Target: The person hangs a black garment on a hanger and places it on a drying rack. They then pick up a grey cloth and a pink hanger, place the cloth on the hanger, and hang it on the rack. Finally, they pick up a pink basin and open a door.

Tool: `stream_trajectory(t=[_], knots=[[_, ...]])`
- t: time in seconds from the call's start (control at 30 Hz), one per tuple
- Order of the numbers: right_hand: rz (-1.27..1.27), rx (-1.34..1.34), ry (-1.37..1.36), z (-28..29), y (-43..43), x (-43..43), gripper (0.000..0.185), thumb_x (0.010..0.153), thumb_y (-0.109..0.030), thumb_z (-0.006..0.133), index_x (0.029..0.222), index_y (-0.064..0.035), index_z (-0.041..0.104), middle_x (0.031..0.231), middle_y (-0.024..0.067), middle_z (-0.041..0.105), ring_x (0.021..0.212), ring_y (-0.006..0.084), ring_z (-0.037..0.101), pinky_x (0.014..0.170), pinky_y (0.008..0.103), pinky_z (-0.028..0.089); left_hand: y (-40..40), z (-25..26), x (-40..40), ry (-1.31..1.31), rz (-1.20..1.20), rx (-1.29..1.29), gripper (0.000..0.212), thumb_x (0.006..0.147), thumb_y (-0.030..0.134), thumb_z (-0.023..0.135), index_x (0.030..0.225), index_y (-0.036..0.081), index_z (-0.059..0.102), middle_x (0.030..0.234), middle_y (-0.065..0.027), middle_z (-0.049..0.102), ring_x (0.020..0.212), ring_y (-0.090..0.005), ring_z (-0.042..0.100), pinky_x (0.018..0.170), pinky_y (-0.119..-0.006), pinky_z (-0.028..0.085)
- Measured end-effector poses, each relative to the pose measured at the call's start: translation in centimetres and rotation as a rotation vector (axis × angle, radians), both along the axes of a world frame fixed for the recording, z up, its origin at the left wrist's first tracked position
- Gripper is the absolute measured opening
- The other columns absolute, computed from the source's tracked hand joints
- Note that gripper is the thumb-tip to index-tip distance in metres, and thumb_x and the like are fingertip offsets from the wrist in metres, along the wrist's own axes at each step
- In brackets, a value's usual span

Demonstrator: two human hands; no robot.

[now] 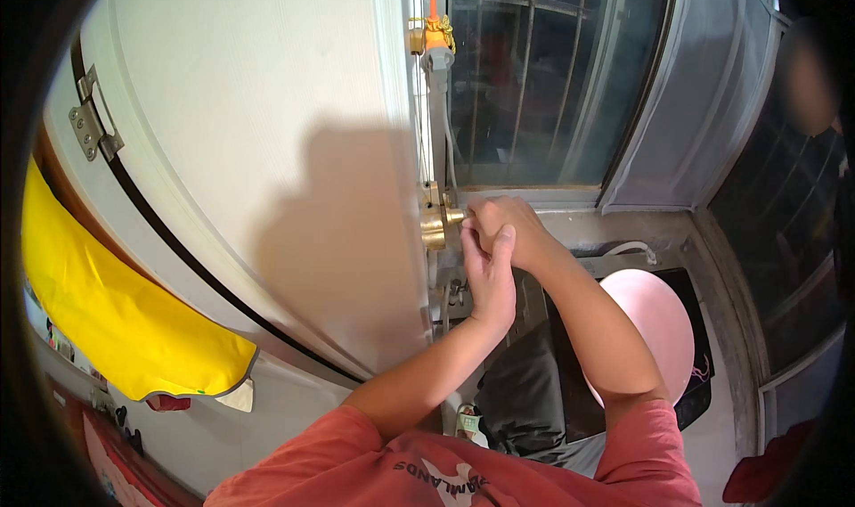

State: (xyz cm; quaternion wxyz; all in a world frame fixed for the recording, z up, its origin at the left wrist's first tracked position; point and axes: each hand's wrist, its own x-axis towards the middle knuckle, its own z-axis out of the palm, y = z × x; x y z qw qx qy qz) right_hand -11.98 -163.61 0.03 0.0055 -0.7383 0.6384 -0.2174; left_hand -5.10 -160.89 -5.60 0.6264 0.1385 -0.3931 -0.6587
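Note:
A brass door lock [434, 229] with a tapered stem sticks out at the free edge of a white door [267, 72]. The fingers of my right hand [504, 219] are curled at the tip of that stem; the tip and whatever lies inside the fist are hidden. Just below, my left hand [491, 273] points upward, its thumb lying against the heel of my right hand. Its fingertips reach close to the stem's end, partly hidden, so whether they grip anything is unclear.
Left of the door are a metal hinge [97, 116] and a hanging yellow cloth [133, 293]. An orange cord connector [437, 36] hangs above the lock beside a barred window [528, 86]. On the right, a pink basin [651, 326] rests on a dark surface near black fabric [524, 390].

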Motion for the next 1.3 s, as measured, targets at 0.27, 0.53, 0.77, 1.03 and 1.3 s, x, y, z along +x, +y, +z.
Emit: stream_trajectory(t=[0.27, 0.53, 0.77, 1.03, 1.3], knots=[[0.04, -0.086, -0.054, 2.7, -7.4, -2.0, 0.019, 0.081, -0.018, 0.057, 0.08, 0.0013, 0.054, 0.071, 0.0237, 0.059, 0.073, 0.0431, 0.058, 0.062, 0.0468, 0.044, -7.6, 2.3, -3.6, 0.073, 0.137, 0.043, 0.05, 0.088, 0.032, 0.057, 0.127, 0.011, 0.035, 0.122, -0.0075, 0.045, 0.113, -0.0187, 0.045, 0.096, -0.035, 0.035], [-0.052, 0.106, -0.168, -0.8, -16.1, -4.6, 0.018, 0.075, -0.014, 0.062, 0.087, -0.0009, 0.059, 0.093, 0.0239, 0.064, 0.093, 0.0423, 0.06, 0.078, 0.0466, 0.048, -14.0, -0.4, -7.0, 0.008, 0.191, 0.242, 0.059, 0.084, 0.038, 0.058, 0.133, 0.015, 0.034, 0.121, -0.0059, 0.046, 0.11, -0.0186, 0.048, 0.092, -0.034, 0.04], [-0.08, 0.21, -0.102, -5.2, -18.5, -5.6, 0.026, 0.076, -0.022, 0.062, 0.094, -0.0041, 0.063, 0.099, 0.0206, 0.065, 0.098, 0.04, 0.06, 0.084, 0.0454, 0.047, -15.8, -4.4, -7.8, 0.113, 0.079, 0.334, 0.057, 0.082, 0.038, 0.059, 0.128, 0.012, 0.038, 0.117, -0.0063, 0.049, 0.107, -0.0175, 0.051, 0.088, -0.032, 0.043], [0.041, 0.468, -0.161, -12.8, -14.1, -5.8, 0.03, 0.074, -0.029, 0.064, 0.094, -0.0068, 0.065, 0.102, 0.02, 0.064, 0.097, 0.0391, 0.06, 0.084, 0.0451, 0.048, -12.2, -11.6, -5.8, -0.043, 0.061, 0.538, 0.053, 0.076, 0.036, 0.068, 0.114, 0.012, 0.039, 0.109, -0.0045, 0.047, 0.097, -0.0144, 0.05, 0.079, -0.03, 0.044], [-0.08, 0.395, -0.181, -14.1, -6.4, -2.7, 0.028, 0.076, -0.027, 0.063, 0.094, -0.0059, 0.065, 0.094, 0.0188, 0.066, 0.092, 0.0351, 0.062, 0.081, 0.0437, 0.049, -5.9, -13.3, -2.3, -0.077, -0.017, 0.592, 0.047, 0.077, 0.03, 0.067, 0.113, 0.017, 0.04, 0.107, -0.0001, 0.053, 0.094, -0.0133, 0.053, 0.081, -0.031, 0.041]])
